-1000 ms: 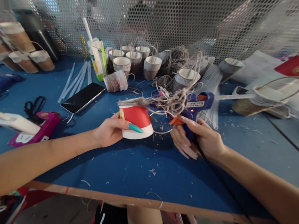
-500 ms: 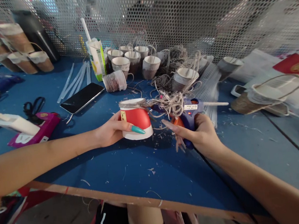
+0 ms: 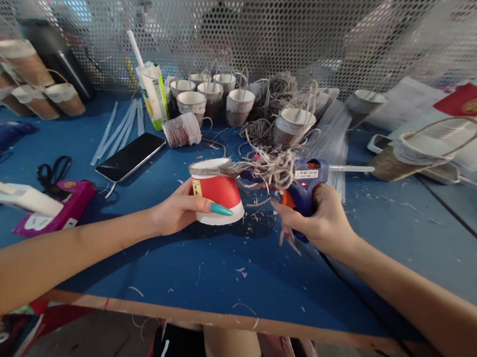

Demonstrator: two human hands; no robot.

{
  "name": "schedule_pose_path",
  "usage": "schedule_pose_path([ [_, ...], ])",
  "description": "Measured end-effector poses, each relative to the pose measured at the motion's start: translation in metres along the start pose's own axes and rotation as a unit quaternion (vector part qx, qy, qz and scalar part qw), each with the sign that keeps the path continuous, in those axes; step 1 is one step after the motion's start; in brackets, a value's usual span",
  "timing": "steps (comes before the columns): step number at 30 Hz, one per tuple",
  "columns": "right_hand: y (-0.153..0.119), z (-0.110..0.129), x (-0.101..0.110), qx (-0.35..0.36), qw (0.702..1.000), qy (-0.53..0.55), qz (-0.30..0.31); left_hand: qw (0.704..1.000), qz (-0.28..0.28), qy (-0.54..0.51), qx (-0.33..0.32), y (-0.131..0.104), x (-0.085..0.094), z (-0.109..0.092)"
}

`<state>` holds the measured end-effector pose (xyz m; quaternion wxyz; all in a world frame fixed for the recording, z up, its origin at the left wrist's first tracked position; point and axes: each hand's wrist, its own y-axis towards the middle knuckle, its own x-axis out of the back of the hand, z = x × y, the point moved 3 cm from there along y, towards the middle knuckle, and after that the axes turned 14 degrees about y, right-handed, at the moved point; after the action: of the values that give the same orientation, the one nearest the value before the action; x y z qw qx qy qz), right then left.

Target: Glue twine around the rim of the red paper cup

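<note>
Cup point(image 3: 220, 194), gripped in my left hand point(image 3: 174, 212), has tipped towards me, exposing its opening point(image 3: 212, 164). Right hand point(image 3: 332, 222) grasps glue gun point(image 3: 306, 194), cup's 3 o'clock.

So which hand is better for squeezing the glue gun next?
Probably the right hand: it holds the blue glue gun, fingers by its orange trigger. The left hand is busy holding the red cup.

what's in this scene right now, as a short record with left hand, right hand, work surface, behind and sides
left hand: holds red and white cup
right hand: grips blue glue gun, small red light on
work surface: blue table, scattered fibre scraps
behind: twine-wrapped cups, drink carton, black phone
left side: magenta power strip
right side: red packet
</note>
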<state>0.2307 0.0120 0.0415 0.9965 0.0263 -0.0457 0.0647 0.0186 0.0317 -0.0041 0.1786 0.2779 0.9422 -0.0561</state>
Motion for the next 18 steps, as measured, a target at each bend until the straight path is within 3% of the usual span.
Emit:
schedule_pose_path([
  [18,-0.0014,-0.0018,0.0048,-0.010,1.000,-0.010,0.002,1.000,0.019,-0.012,-0.004,-0.0003,0.0020,-0.0017],
])
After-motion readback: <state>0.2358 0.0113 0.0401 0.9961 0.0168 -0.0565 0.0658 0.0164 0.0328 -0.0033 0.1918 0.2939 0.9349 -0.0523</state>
